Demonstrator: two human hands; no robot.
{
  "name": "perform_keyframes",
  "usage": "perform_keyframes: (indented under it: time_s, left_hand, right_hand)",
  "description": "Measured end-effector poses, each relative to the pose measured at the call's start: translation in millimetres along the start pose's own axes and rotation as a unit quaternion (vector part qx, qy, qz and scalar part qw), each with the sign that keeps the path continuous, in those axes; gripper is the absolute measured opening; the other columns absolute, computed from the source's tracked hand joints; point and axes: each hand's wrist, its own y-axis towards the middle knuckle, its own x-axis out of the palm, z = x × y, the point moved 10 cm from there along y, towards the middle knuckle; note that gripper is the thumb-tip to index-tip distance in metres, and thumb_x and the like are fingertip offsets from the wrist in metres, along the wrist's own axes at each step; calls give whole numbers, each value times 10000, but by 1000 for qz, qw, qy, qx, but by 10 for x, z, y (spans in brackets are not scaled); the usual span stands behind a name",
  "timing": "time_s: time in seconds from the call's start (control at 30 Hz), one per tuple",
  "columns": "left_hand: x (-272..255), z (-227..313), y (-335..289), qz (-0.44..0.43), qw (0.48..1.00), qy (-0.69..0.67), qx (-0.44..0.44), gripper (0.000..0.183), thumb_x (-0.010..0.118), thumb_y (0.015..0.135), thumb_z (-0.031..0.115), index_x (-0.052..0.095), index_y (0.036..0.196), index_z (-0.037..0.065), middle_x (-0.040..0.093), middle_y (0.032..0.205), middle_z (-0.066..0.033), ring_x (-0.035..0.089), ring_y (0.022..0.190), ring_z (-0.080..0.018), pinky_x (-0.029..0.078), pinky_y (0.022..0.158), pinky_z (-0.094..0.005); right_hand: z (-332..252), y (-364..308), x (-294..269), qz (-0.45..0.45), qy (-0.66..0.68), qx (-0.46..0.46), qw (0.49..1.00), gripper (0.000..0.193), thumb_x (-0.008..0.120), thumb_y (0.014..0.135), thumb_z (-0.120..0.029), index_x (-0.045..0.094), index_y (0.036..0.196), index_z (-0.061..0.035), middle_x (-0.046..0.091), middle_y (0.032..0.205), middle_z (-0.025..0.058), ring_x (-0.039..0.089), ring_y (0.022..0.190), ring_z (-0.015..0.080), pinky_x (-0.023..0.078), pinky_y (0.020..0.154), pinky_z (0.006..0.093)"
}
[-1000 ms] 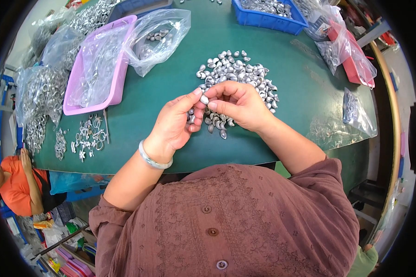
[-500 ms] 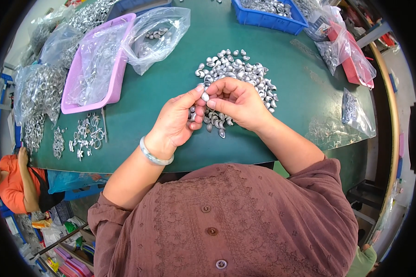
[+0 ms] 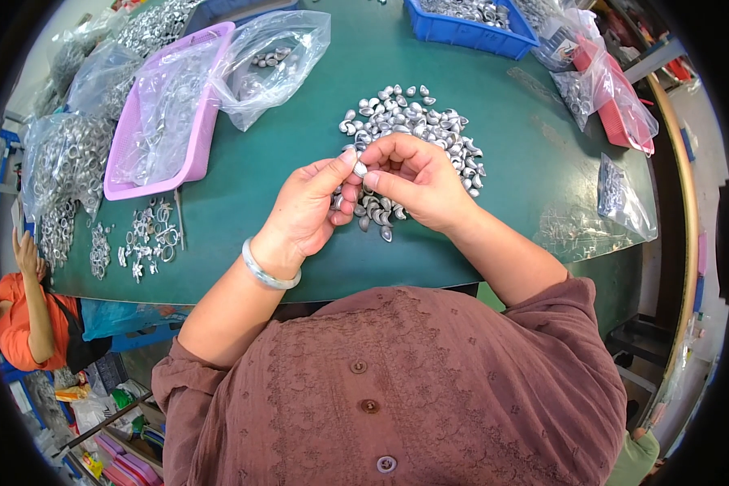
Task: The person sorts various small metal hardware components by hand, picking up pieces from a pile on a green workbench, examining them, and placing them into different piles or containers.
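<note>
My left hand [image 3: 309, 201] and my right hand [image 3: 417, 180] meet over the near left part of a heap of small silver teardrop-shaped metal pieces [image 3: 429, 125]. One such metal piece [image 3: 360, 169] is pinched between the thumb and fingertips of my left hand. The thumb and forefinger of my right hand close on the same piece from the other side. My left wrist wears a pale bangle. Some heap pieces lie under my hands and are partly hidden by them.
The green table [image 3: 332, 271] bears a pink basket [image 3: 196, 166] lined with plastic, an opened clear bag [image 3: 304, 69], small ring-like metal parts [image 3: 158, 235] and a blue tray [image 3: 470, 31]. At right are a red basket [image 3: 616, 113] and a small filled bag [image 3: 624, 202]. A co-worker in orange [image 3: 26, 324] is at far left.
My hands stay almost in place around the same metal piece, with only slight finger shifts. At far left, the co-worker's hand has risen, with something pale beside it.
</note>
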Motion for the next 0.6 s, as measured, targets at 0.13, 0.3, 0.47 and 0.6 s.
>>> perform_keyframes:
  time_s: [0.13,0.3,0.47,0.6]
  left_hand:
    - [-24,29,0,6,999,45,26,269,570,832,322,532,703,89,482,589,19,421,498,-60,309,422,-165]
    - [-14,66,-9,12,996,73,40,272,576,827,331,532,702,94,486,593,24,423,494,-56,315,426,-165]
    - [-27,85,-19,22,995,85,52,264,583,824,323,532,700,95,491,593,27,423,482,-53,321,427,-164]
    - [-28,98,-25,28,994,89,57,259,585,824,315,534,699,95,494,591,28,426,479,-50,322,424,-163]
  right_hand:
    - [15,-3,-9,2,-4,4,1000,119,562,806,-19,536,920,4,587,842,46,561,781,96,466,704,236]
    - [39,-7,-29,11,7,14,1000,122,567,800,-14,540,919,-6,585,845,42,558,784,93,461,704,232]
    - [56,-10,-34,21,40,38,998,127,576,787,-4,545,910,-16,590,846,45,562,781,95,459,707,231]
    - [63,-7,-36,24,50,47,997,120,576,787,-4,546,901,-21,592,844,45,565,779,97,459,708,230]
